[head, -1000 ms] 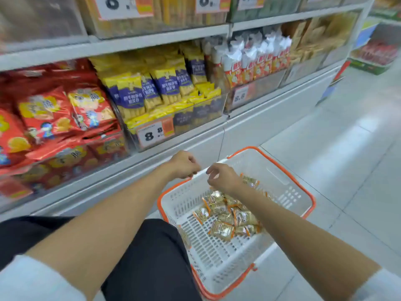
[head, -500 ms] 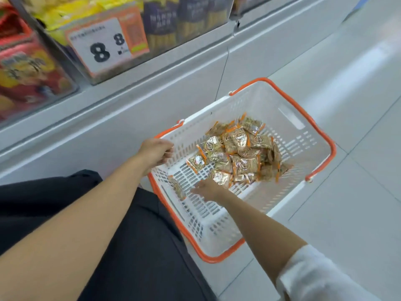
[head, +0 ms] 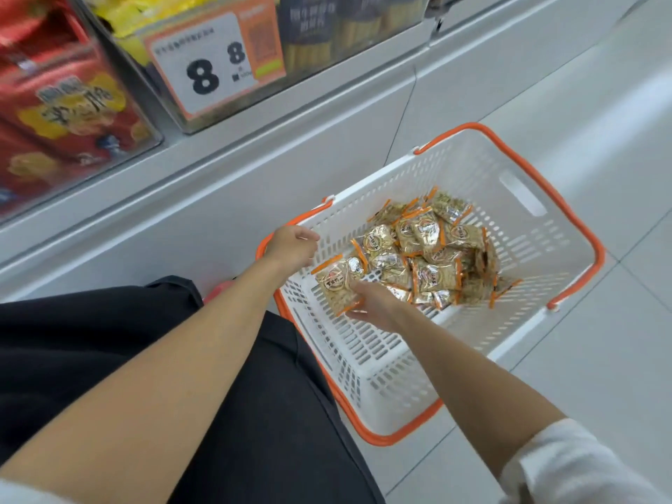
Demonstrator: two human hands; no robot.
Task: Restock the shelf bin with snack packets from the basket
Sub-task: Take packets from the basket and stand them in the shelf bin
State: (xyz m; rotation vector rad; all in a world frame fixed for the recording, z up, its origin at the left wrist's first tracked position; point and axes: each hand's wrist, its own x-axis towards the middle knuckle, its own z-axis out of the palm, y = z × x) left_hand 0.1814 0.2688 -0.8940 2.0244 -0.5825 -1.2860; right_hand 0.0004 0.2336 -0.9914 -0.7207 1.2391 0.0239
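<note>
The right hand (head: 374,303) grips one snack packet (head: 338,285), fingers closed under its lower edge, inside the basket (head: 523,198). The left hand (head: 292,245) is loosely curled, holds nothing, and sits at the basket rim just beyond the right hand. A pile of packets (head: 432,260) lies to the right of both hands. The shelf bin (head: 218,67) with its price tag (head: 203,67) is above the left hand.
</note>
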